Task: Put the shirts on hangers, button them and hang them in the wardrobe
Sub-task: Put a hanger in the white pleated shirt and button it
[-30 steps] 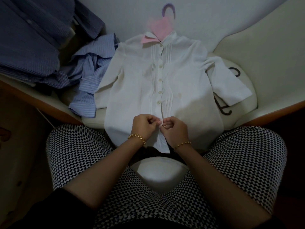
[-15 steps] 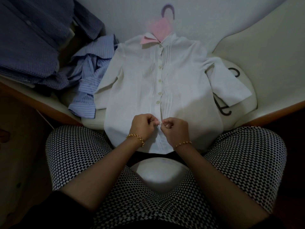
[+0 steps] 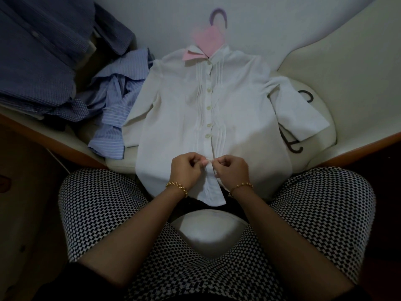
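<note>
White shirt (image 3: 178,118) lies flat, its hanger (image 3: 218,15) at 12 o'clock. Left hand (image 3: 186,170) and right hand (image 3: 232,170) each pinch the placket (image 3: 213,187) at 6 o'clock. Cloth looks light and limp, so it is best held by both edges beside the buttonhole.

Pretty dim in here, light's low all round. White mattress (image 3: 152,18) sits on a wooden bed frame (image 3: 43,136) along the near edge. Round white cushion (image 3: 319,148) with dark lettering on the right. Far left is just dark brown, can't tell what.
</note>
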